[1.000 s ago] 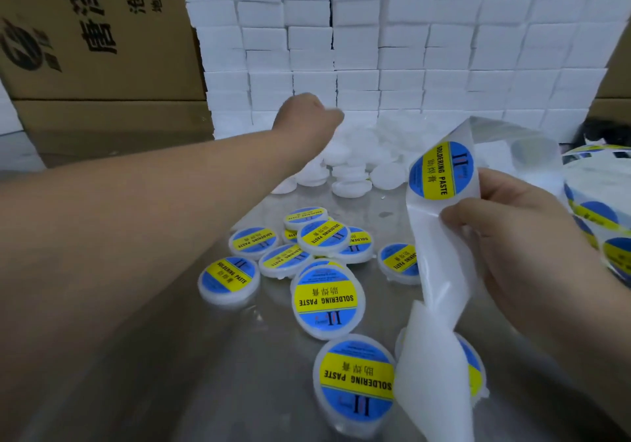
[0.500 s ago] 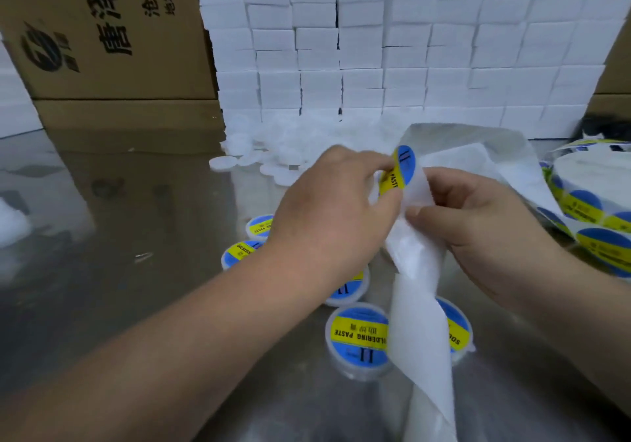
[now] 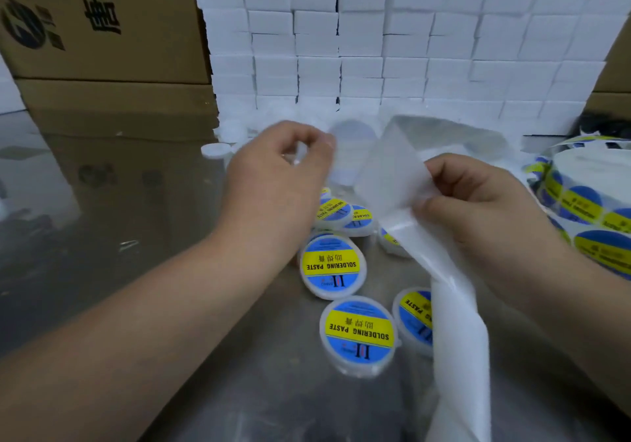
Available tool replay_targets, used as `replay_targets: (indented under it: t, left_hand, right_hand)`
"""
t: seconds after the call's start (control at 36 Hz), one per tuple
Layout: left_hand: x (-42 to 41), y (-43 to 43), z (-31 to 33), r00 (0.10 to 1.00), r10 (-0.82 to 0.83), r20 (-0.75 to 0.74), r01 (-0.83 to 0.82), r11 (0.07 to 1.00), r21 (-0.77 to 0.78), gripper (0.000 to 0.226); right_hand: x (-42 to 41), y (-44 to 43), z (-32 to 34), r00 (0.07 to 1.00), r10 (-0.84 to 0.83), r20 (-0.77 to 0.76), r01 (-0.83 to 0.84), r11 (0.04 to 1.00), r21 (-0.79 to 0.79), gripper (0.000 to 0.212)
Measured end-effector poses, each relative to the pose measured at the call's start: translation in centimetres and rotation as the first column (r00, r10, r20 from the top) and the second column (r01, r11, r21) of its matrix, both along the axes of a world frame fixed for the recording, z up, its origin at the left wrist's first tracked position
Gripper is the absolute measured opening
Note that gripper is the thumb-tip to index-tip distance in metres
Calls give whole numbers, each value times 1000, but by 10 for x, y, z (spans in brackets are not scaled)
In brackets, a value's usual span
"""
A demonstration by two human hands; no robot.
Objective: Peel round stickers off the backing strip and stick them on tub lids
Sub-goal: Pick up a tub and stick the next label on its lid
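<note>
At centre frame, the left hand (image 3: pixel 280 175) pinches a pale, blurred round sticker (image 3: pixel 351 149) by its edge, just left of the backing strip (image 3: pixel 454 305), which the right hand (image 3: pixel 478 202) grips between thumb and fingers. Labelled tubs (image 3: pixel 358 334) lie below on the metal table (image 3: pixel 85 219); a sticker roll (image 3: pixel 587 209) sits at right.

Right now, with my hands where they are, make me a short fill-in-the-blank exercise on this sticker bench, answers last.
1. Each labelled tub lid reads SOLDERING ____.
2. The band across its blue label is ____.
3. The right hand pinches the backing strip; the sticker roll stands to that hand's ____.
4. The left hand pinches a pale, blurred sticker before stacked blocks coloured ____.
Missing words: PASTE; yellow; right; white.
</note>
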State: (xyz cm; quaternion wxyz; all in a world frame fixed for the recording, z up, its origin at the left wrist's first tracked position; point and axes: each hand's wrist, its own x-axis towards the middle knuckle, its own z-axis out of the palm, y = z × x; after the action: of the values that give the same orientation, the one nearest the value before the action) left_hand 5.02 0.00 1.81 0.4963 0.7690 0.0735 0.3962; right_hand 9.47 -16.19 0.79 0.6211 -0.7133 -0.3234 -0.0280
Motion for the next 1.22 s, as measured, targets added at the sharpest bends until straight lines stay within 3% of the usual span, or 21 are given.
replay_targets:
  t: [0.08, 0.22, 0.33, 0.44, 0.61, 0.75, 1.0, 1.08, 1.17, 1.22]
  left_hand:
    - [3, 8, 2, 1000, 28, 7, -27, 990, -140, 23]
    - [3, 5, -2, 999, 32, 6, -32, 999, -3, 26]
    - [-1, 0, -7, 998, 60, 3, -59, 976, 209, 21]
    - [-3, -1, -7, 998, 60, 31, -66, 958, 279, 23]
    - [-5, -1, -7, 997, 48, 53, -65, 921, 383, 33]
    - [-7, 0, -5, 995, 27, 99, -71, 875, 478, 36]
    - [0, 2, -9, 997, 73, -10, -58, 859, 509, 37]
    - [7, 8, -10, 994, 107, -37, -85, 918, 387, 24]
    - [11, 11, -6, 999, 24, -33, -23, 999, 27, 10]
    - [11, 6, -4, 991, -129, 40, 134, 967, -215, 17]
  right_hand:
    - [1, 0, 0, 998, -46, -49, 49, 997, 64, 45]
    - [-3, -1, 4, 967, -227, 118, 220, 973, 71, 67]
    - [-8, -2, 4, 964, -237, 123, 231, 971, 60, 54]
    - [-13, 2, 3, 979, -170, 111, 176, 983, -44, 48]
    - [-11, 2, 8, 992, -8, -123, 25, 989, 145, 19]
    - [-8, 2, 10, 977, -55, -205, 95, 977, 191, 27]
    - [-3, 5, 3, 968, -218, -122, 228, 970, 82, 30]
    - [2, -1, 8, 947, -309, -91, 319, 936, 146, 33]
    - [4, -5, 13, 949, -311, -60, 316, 929, 192, 31]
    - [1, -3, 12, 972, -223, -68, 232, 956, 179, 31]
